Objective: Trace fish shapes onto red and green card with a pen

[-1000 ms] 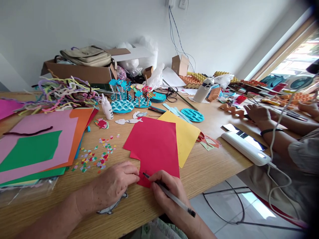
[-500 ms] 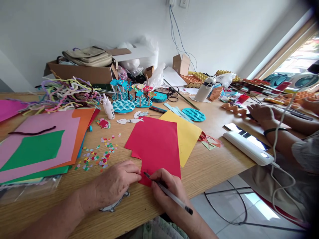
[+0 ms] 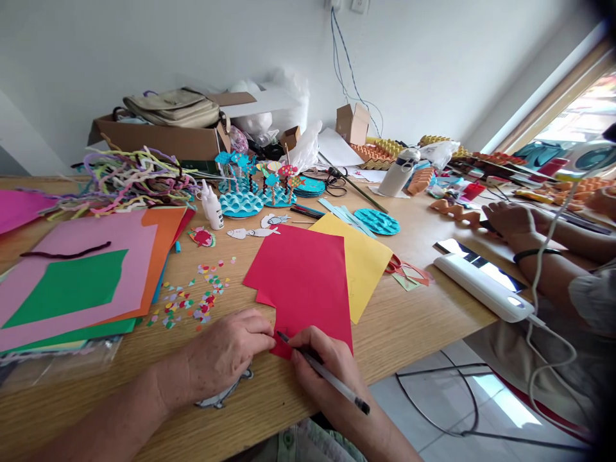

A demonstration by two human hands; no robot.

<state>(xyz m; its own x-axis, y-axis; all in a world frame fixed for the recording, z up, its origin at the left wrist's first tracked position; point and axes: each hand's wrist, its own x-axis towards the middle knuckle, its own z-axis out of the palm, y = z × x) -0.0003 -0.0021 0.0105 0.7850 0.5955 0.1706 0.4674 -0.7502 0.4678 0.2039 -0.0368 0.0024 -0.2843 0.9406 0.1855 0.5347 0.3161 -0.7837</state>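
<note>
Right hand (image 3: 327,367): closed around a pen (image 3: 342,388), which is held slantwise between thumb and fingers, its tip at the lower left corner of the red paper, beside faint dark marks.
Left hand (image 3: 235,346): laid palm down, with fingertips at the left edge of the red paper; whether anything is pinched cannot be told.
Red paper (image 3: 308,276): spread flat on the wooden table (image 3: 158,385) in front of the body, with a yellow sheet (image 3: 369,273) partly covered by its right side.
Grey cut-out (image 3: 216,402): partly hidden under the left hand.
Paper scraps (image 3: 205,300): scattered in many colours beyond the left hand.
Scissors (image 3: 393,263): laid at the yellow sheet's right corner, their handles red.
Glue bottle (image 3: 213,208): stood upright beyond the scraps, near white fish cut-outs (image 3: 250,233).
Coloured sheets (image 3: 149,269): stacked at far left.
Co-worker's hands (image 3: 511,218): rested on the table at right, near a white device (image 3: 481,287).
</note>
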